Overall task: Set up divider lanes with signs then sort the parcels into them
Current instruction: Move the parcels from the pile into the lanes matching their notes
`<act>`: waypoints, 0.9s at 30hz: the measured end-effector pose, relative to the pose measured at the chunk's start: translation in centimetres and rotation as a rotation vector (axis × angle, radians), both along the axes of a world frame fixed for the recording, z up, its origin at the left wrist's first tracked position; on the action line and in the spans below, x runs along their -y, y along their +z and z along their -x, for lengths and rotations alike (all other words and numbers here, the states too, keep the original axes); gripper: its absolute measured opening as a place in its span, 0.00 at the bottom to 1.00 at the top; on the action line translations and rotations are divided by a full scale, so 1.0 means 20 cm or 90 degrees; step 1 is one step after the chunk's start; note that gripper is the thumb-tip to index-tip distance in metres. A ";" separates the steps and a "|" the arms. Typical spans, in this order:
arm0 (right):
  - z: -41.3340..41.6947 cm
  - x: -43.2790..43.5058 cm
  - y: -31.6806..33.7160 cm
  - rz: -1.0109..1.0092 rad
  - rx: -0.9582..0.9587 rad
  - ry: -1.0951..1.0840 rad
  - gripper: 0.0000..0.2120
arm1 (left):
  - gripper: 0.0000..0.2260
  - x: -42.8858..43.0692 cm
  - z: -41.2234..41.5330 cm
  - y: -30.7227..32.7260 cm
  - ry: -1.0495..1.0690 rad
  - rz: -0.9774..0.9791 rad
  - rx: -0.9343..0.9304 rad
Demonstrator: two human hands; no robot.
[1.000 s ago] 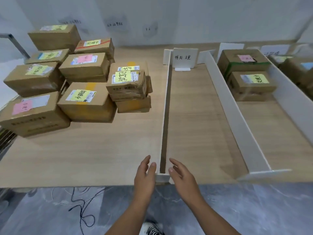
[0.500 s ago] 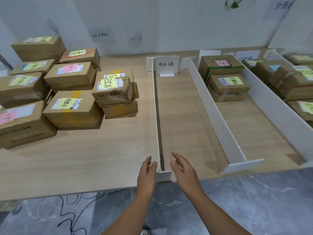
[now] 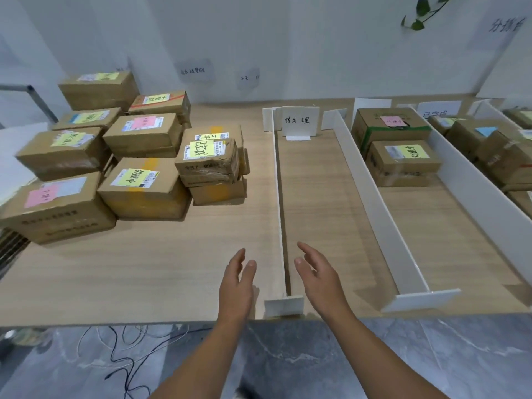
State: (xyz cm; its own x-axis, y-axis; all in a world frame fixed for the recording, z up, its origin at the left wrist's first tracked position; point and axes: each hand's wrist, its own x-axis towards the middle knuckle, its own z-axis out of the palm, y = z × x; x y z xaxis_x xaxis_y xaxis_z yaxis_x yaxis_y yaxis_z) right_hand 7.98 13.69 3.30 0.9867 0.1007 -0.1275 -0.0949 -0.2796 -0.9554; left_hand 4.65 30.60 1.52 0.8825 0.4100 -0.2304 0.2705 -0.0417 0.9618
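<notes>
At the near edge of the tabletop [image 3: 129, 277], the left grip [image 3: 236, 286] and right grip [image 3: 319, 280] are held wide and empty. Between them lies the near end of the leftmost divider [image 3: 278, 197], apparently untouched. Its long axis runs near to far, toward the sign [image 3: 300, 121]. Unsorted parcels [image 3: 144, 188] are stacked far left, nearer the left grip.

I see loose cables [image 3: 114, 354] on the grey marble floor [image 3: 316, 355], green leaves [image 3: 422, 7] top right, perhaps a metal rail [image 3: 40, 102] far left.
</notes>
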 end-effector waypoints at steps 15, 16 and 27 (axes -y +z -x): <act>-0.57 -0.91 0.17 -0.020 0.085 0.008 0.15 | 0.19 -0.94 -0.59 0.30 0.051 -0.079 0.148; -0.61 -0.97 0.17 -0.023 0.088 -0.002 0.16 | 0.18 -1.00 -0.63 0.31 0.036 -0.082 0.155; -0.94 -1.28 0.22 -0.015 0.087 -0.100 0.18 | 0.22 -1.39 -1.06 0.27 -0.039 -0.127 0.107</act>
State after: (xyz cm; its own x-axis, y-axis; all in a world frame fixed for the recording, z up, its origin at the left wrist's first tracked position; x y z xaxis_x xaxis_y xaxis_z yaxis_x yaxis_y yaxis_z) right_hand 26.87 39.25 7.72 0.9984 -0.0549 0.0098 -0.0042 -0.2496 -0.9683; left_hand 25.82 58.38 6.82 0.9261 0.3774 0.0018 0.0987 -0.2467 0.9641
